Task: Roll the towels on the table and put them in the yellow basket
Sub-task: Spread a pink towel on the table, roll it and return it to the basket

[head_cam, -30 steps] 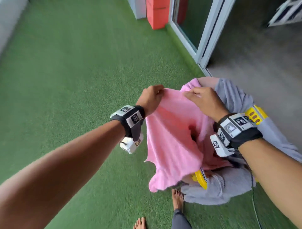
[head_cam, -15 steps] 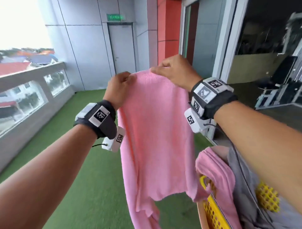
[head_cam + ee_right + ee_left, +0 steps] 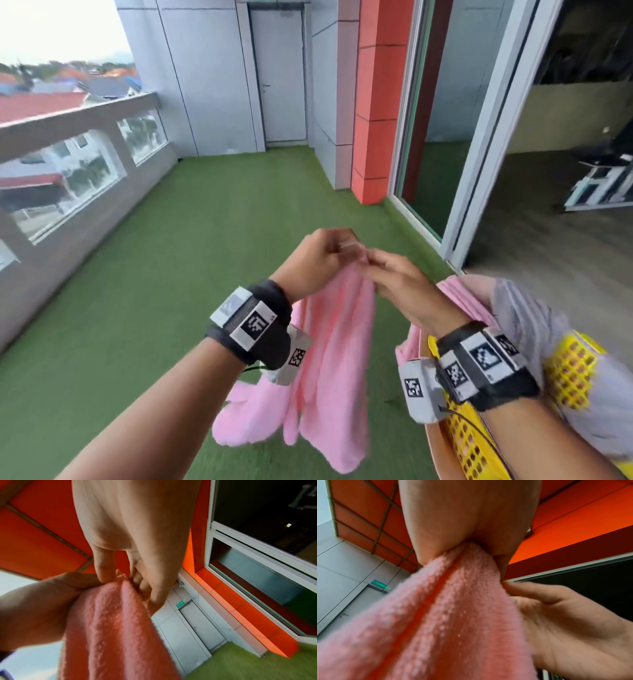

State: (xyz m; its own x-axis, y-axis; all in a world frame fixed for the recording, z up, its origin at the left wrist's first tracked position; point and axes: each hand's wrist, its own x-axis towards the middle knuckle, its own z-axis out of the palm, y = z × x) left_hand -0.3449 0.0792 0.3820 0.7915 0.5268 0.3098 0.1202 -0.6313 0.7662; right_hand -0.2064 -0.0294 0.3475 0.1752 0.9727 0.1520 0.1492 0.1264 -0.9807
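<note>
Both hands raised in front, brought together at top edge of pink towel. Left hand grip: fingers curled, pinching towel corner. Right hand grip: thumb + fingers pinching same edge, touching left. Towel hangs folded over green turf, just left of yellow basket, which holds grey towel & another pink towel.

On both my bare forearms I see a black wrist strap with white square-code tags, a white camera block slung under each, a thin black cable at lower right.
</note>
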